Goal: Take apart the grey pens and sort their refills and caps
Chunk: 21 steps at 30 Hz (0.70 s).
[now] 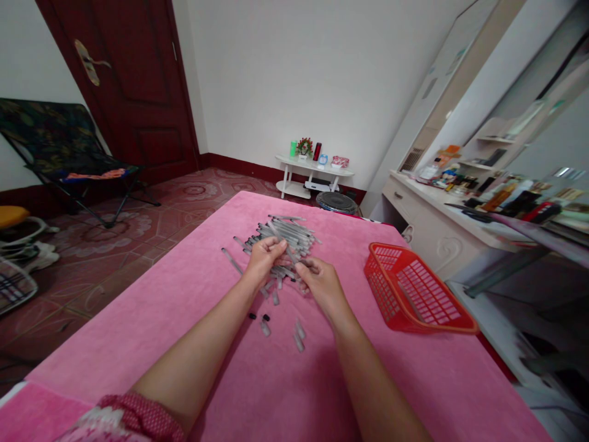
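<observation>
A translucent pen (291, 253) slants between my two hands, just in front of a pile of similar grey, clear pens (294, 232) on the pink cloth (184, 325). My left hand (265, 256) pinches its upper end between thumb and fingers. At its lower end my right hand (322, 281) is closed, thumb against the bent fingers. Clear pen caps (276, 298) lie loose below the hands, and more caps (299, 339) rest nearer to me. Small black pieces (252, 316) sit to the left of these. One separate pen (231, 261) lies left of the pile.
A red plastic basket (391, 323) stands on the cloth to the right, with something pale inside. Beyond it is a dresser (426, 209) crowded with bottles. A low white stand (294, 164) is by the far wall. A folding chair (59, 144) stands at the left.
</observation>
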### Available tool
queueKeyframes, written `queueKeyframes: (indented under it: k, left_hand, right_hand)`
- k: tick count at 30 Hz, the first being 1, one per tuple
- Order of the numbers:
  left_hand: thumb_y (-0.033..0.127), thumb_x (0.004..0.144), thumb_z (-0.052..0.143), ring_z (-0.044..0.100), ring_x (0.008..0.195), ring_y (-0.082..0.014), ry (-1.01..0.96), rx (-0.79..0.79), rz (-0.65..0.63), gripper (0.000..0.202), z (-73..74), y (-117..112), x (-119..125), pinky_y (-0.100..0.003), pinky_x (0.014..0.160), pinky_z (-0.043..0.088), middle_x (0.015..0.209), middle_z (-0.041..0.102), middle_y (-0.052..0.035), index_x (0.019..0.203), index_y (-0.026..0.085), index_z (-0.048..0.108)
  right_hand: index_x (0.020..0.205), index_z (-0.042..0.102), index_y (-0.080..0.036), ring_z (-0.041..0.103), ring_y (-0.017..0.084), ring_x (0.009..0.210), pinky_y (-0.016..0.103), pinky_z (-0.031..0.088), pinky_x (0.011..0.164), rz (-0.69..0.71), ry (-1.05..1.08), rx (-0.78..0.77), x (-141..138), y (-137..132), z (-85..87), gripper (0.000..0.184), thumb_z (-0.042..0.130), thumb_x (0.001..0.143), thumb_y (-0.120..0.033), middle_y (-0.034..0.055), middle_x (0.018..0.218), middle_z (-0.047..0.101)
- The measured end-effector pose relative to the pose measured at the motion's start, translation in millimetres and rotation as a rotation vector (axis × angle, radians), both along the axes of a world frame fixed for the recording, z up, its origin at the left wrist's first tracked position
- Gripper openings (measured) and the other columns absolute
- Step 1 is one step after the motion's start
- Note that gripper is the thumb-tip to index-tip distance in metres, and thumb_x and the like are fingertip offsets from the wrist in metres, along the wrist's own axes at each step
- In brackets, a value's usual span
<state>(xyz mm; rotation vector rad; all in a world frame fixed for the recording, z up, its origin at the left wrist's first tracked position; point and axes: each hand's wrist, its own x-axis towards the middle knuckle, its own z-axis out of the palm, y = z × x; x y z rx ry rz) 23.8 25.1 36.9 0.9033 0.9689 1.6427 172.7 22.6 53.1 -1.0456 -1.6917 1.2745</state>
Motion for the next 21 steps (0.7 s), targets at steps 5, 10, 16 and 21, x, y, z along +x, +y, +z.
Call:
queueKeyframes:
  k: [5,10,16,21]
  left_hand:
    - [0.043,0.062,0.072,0.062,0.053,-0.0126,0.015,-0.003,0.069,0.036,5.6,0,-1,-0.023,0.051,0.052,0.069,0.067,-0.0025,0.076,0.013,0.058]
    - [0.043,0.065,0.069,0.061,0.054,-0.0077,-0.093,-0.008,0.417,0.035,2.1,7,-34,-0.016,0.049,0.048,0.076,0.068,-0.0028,0.080,0.013,0.060]
    - [0.044,0.066,0.069,0.060,0.053,-0.0079,-0.036,-0.005,0.319,0.035,2.2,6,-30,-0.016,0.048,0.047,0.077,0.068,-0.0042,0.078,0.013,0.060]
    - [0.041,0.065,0.070,0.056,0.045,-0.0111,0.265,-0.009,-0.124,0.030,9.7,-4,11,-0.020,0.046,0.045,0.057,0.062,-0.0010,0.073,0.013,0.063]
  right_hand:
    - [0.058,0.058,-0.015,0.048,0.010,0.045,0.020,0.035,0.045,0.102,-0.201,0.038,15,7,1.9,0.025,0.054,0.073,-0.034,-0.0011,0.050,0.054]
    - [0.058,0.065,-0.015,0.051,0.011,0.053,0.020,0.031,0.049,-0.014,-0.633,0.177,52,22,10.4,0.021,0.058,0.071,-0.030,-0.0008,0.052,0.056]
    - [0.062,0.068,-0.017,0.057,0.015,0.060,0.022,0.034,0.053,-0.158,-0.902,0.127,70,29,16.1,0.022,0.065,0.069,-0.037,0.0044,0.059,0.064]
    - [0.086,0.071,-0.017,0.061,0.018,0.073,0.026,0.042,0.064,-0.166,-0.551,0.293,51,22,23.3,0.031,0.059,0.074,-0.043,0.0081,0.084,0.070]
